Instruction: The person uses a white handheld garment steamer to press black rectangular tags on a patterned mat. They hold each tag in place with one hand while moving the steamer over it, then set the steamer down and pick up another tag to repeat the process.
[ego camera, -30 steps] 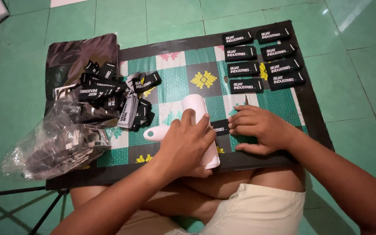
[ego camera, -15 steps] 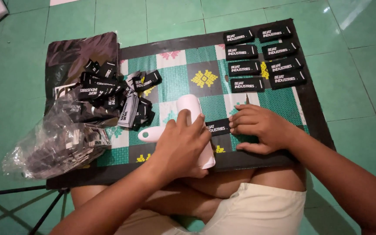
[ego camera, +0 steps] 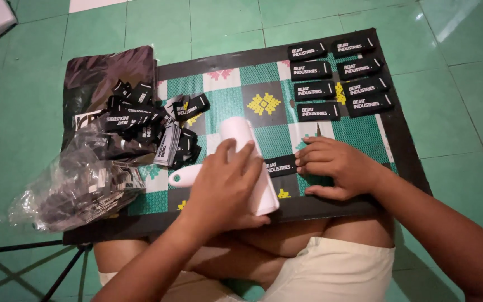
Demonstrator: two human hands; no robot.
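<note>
My left hand (ego camera: 222, 187) lies over a white lint roller (ego camera: 240, 131) and grips its roll; the white handle (ego camera: 183, 177) sticks out to the left. The roller rests on a patterned board (ego camera: 219, 62) across my lap. Beside the roller lies a single black label (ego camera: 279, 166), and my right hand (ego camera: 336, 168) pins the label's right end to the board with bent fingertips. Part of the label is hidden under the roller and my fingers.
Several black labels (ego camera: 336, 72) lie in two neat rows at the board's far right corner. A loose pile of labels (ego camera: 146, 120) and a crumpled clear plastic bag (ego camera: 79, 184) sit at the left, over a dark bag (ego camera: 107, 72). A tripod leg (ego camera: 6, 249) stands on the green tiled floor.
My left hand and the roller have shifted slightly to the left over the label. My right hand has stayed in place.
</note>
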